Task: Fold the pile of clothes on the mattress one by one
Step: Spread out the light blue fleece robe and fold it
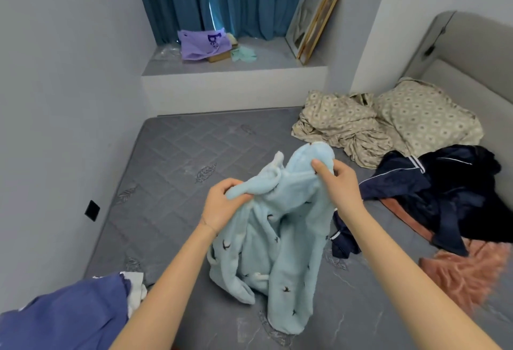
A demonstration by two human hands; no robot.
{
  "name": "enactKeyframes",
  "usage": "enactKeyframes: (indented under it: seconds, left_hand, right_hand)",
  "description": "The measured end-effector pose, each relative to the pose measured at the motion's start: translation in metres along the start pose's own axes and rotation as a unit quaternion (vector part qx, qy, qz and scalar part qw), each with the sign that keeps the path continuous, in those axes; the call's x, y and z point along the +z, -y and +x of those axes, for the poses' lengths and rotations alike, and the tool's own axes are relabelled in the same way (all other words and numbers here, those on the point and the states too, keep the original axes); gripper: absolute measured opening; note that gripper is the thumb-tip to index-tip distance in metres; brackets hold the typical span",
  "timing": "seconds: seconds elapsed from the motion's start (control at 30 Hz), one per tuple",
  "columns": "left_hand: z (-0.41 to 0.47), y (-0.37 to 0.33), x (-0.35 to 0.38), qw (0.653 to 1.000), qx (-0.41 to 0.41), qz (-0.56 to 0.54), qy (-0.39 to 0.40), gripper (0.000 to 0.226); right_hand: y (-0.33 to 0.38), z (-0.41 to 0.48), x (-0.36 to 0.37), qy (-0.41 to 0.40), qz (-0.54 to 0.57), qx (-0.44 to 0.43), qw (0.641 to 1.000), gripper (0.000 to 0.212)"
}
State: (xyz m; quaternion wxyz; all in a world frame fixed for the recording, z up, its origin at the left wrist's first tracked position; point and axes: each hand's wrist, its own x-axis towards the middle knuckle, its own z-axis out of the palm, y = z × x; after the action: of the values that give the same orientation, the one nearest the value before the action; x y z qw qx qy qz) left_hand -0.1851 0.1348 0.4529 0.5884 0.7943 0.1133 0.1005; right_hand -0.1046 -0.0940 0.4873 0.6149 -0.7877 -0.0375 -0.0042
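Note:
A fluffy light-blue garment (280, 244) with small dark bird marks hangs in front of me, its lower end touching the grey mattress (172, 172). My left hand (222, 205) grips a bunched part of its top edge. My right hand (337, 180) pinches the fabric higher up, near a rounded hood-like part. A pile of dark navy clothes (444, 191) with white piping lies to the right, over a pink fuzzy piece (469, 272). A blue-purple garment (63, 316) lies at the lower left.
Beige patterned bedding and a pillow (388, 122) sit at the far right by the padded headboard (466, 52). A raised window ledge (236, 72) holds a purple bag (200, 44) and leaning picture frames (316, 16). A grey wall runs along the left.

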Motion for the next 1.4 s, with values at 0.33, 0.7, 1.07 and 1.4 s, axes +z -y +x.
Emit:
enactKeyframes:
  seconds: [0.33, 0.7, 1.07, 1.4]
  left_hand:
    - [-0.011, 0.047, 0.017, 0.975, -0.157, 0.019, 0.155, 0.035]
    - [0.005, 0.054, 0.041, 0.915, -0.229, -0.094, 0.317, 0.055]
    - [0.012, -0.009, 0.011, 0.991, -0.051, -0.116, 0.052, 0.016]
    - [-0.037, -0.094, 0.029, 0.991, 0.061, -0.112, 0.041, 0.042]
  right_hand:
    - [0.004, -0.012, 0.017, 0.093, 0.025, -0.011, 0.995, 0.027]
    - [0.015, -0.010, 0.005, 0.119, 0.139, 0.016, 0.983, 0.012]
    - [0.000, -0.017, -0.036, -0.003, -0.255, -0.147, 0.955, 0.026]
    - [-0.002, -0.055, -0.087, 0.021, -0.128, -0.037, 0.991, 0.042]
